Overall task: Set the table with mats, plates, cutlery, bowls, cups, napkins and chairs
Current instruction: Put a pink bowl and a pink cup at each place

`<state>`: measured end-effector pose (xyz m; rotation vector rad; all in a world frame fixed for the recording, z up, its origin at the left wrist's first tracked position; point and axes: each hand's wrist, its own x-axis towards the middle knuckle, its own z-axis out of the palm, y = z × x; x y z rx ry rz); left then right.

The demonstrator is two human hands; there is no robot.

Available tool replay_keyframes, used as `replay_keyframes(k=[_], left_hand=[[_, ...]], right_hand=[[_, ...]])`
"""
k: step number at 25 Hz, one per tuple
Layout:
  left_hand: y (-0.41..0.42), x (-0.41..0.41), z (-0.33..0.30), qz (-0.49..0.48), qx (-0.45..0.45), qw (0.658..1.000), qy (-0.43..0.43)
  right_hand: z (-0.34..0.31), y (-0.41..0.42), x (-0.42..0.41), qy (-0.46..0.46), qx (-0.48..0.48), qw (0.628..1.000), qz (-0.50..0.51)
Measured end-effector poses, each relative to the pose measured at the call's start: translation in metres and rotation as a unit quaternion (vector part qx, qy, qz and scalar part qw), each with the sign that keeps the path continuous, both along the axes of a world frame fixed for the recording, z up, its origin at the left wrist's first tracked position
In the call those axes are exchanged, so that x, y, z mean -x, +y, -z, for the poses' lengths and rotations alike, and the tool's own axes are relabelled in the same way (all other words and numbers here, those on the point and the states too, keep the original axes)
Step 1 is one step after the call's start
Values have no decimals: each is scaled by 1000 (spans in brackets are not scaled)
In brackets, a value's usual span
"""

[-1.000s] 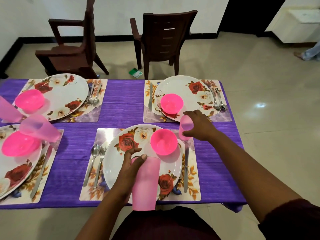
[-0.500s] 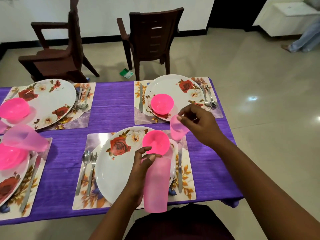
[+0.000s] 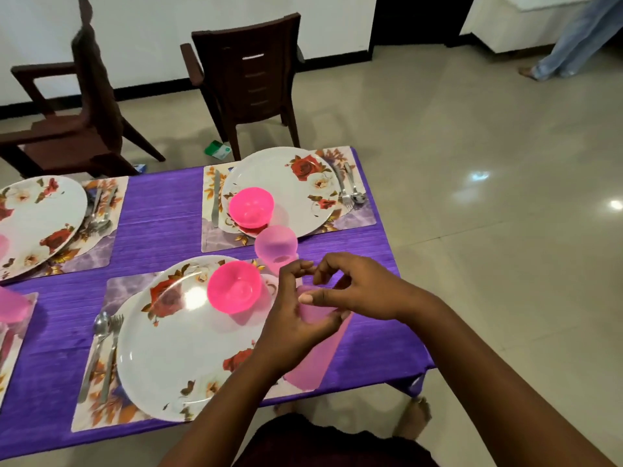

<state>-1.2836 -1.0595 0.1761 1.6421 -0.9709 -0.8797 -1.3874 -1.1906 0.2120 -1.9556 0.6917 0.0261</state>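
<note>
My left hand (image 3: 296,318) grips a tall pink cup (image 3: 313,355), tilted over the near mat's right side. My right hand (image 3: 357,288) pinches that cup's top end, thumb on the rim and fingers curled behind it. Another pink cup (image 3: 276,246) stands alone on the purple cloth (image 3: 158,227), between the far floral plate (image 3: 296,183) and the near plate (image 3: 175,348). Each of these two plates carries a pink bowl (image 3: 234,286) (image 3: 251,207). A spoon and fork (image 3: 104,345) lie left of the near plate.
Two dark wooden chairs (image 3: 249,79) (image 3: 77,123) stand back from the table's far side. A third set plate (image 3: 33,217) is at the left, with another pink cup (image 3: 13,305) lying at the left edge. A person's legs (image 3: 573,38) show at top right. A green packet (image 3: 217,150) lies on the floor.
My right hand set its small pink cup down between the plates and let go, then came back to the top of the cup in my left hand. My view shifted right.
</note>
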Motion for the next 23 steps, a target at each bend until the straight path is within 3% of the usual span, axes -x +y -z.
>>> replay_keyframes(k=[4, 13, 16, 23], left_hand=[[-48, 68, -2, -31, -1, 999, -45], [-181, 207, -9, -5, -38, 998, -54], [-201, 231, -5, -16, -50, 997, -51], [-278, 229, 11, -146, -85, 985, 26]], right_hand=[[-3, -45, 67, -26, -2, 1000, 6], [0, -166, 212, -115, 6, 987, 109], [-2, -196, 228, -139, 29, 983, 118], [20, -278, 194, -153, 23, 980, 122]])
